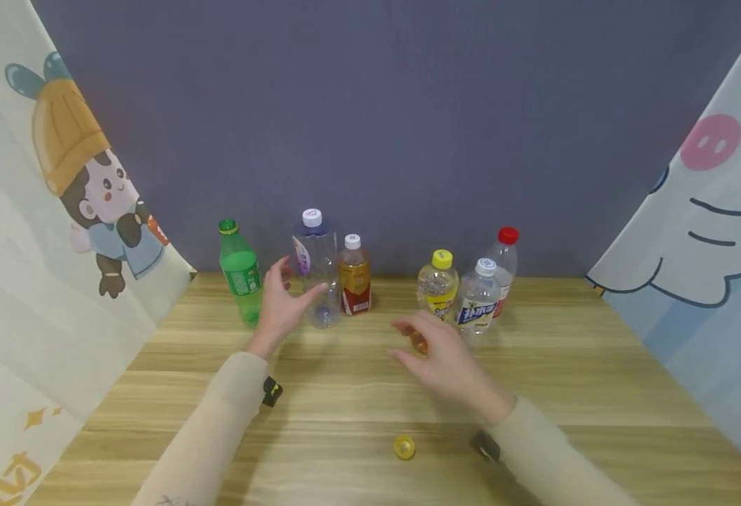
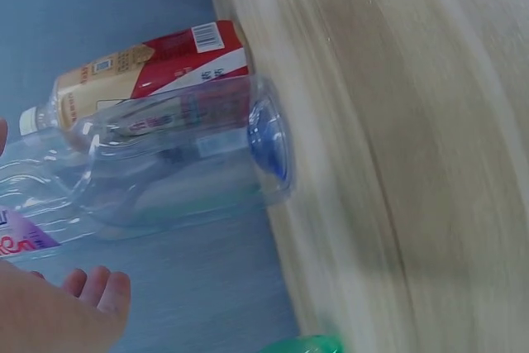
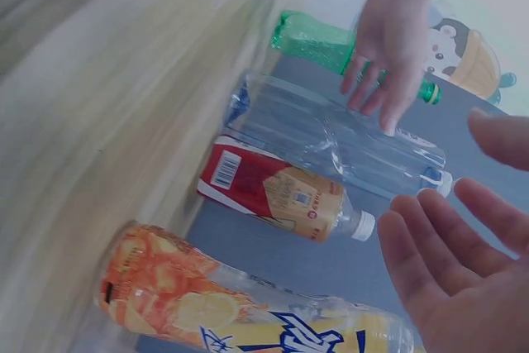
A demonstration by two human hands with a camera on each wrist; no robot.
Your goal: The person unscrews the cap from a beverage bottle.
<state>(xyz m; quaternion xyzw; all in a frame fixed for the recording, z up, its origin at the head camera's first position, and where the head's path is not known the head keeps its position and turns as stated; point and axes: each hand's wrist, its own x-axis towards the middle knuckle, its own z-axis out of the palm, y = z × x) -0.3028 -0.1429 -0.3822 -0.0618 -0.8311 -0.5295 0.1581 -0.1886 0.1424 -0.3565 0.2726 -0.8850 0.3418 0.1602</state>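
Note:
My left hand [image 1: 282,299] reaches between the green bottle [image 1: 241,274] and a large clear plastic bottle [image 1: 324,309] with a white cap. Its fingers and thumb are spread around the clear bottle's near side, gripping nothing. In the left wrist view, the fingers [image 2: 97,295] appear below that bottle's label. Over the table's middle right, my right hand [image 1: 436,351] is held with loosely bent, parted fingers and nothing in them. It partly covers a yellow-capped bottle [image 1: 438,284], whose orange fruit label [image 3: 165,279] shows in the right wrist view.
A bottle with a red and tan label [image 1: 355,284] stands right of the large clear one. At right are a white-capped bottle [image 1: 479,302] and a red-capped bottle [image 1: 506,263]. A small yellow cap [image 1: 404,447] lies near the front. A dark panel [image 1: 370,140] rises behind.

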